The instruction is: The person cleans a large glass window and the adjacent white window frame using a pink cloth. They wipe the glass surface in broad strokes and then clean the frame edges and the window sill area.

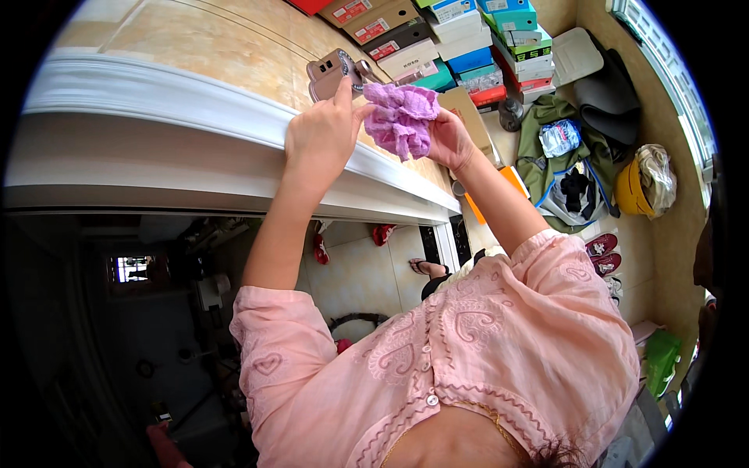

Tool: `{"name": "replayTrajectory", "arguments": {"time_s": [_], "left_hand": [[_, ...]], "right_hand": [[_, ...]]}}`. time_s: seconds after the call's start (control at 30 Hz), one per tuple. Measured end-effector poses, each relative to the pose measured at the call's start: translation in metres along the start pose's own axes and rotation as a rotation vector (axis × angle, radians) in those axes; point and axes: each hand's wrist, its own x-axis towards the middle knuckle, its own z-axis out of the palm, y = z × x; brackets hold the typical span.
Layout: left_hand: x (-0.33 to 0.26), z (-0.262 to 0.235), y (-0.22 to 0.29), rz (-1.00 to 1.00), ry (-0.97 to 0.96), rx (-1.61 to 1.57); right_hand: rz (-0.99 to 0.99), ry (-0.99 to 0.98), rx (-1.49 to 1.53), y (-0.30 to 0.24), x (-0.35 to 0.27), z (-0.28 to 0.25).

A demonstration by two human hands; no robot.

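Note:
A crumpled purple cloth (401, 118) is gripped by my right hand (452, 140), whose fingers go in behind its right side. My left hand (321, 144) is raised just left of the cloth. Its index finger stretches up to a brownish-pink metallic fitting (334, 72) on the tan wall; whether the fingertip touches it I cannot tell. The left thumb points at the cloth's left edge, and the other left fingers are curled. On the fitting's right side sits a rounded metal knob (363, 69).
White moulding (195, 101) runs below my left hand, with a dark room beyond. Stacked shoe boxes (437, 47) stand at the far side. To the right are a green bag (538, 129), a yellow bucket (632, 191), and dark red shoes (602, 253). A sandalled foot (425, 267) shows below.

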Motion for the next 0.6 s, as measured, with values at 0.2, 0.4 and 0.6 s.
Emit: {"name": "replayTrajectory", "arguments": {"time_s": [0.2,0.4,0.6], "left_hand": [[-0.001,0.001,-0.007,-0.078,-0.046,-0.436],[-0.002,0.003,-0.005,-0.122,0.14,-0.406],[-0.003,0.006,-0.006,-0.083,0.218,-0.361]], "right_hand": [[-0.008,0.095,-0.195,0.005,0.001,0.017],[-0.003,0.513,-0.635,0.003,-0.004,0.031],[0.08,0.595,-0.578,0.013,-0.008,0.058]]}}
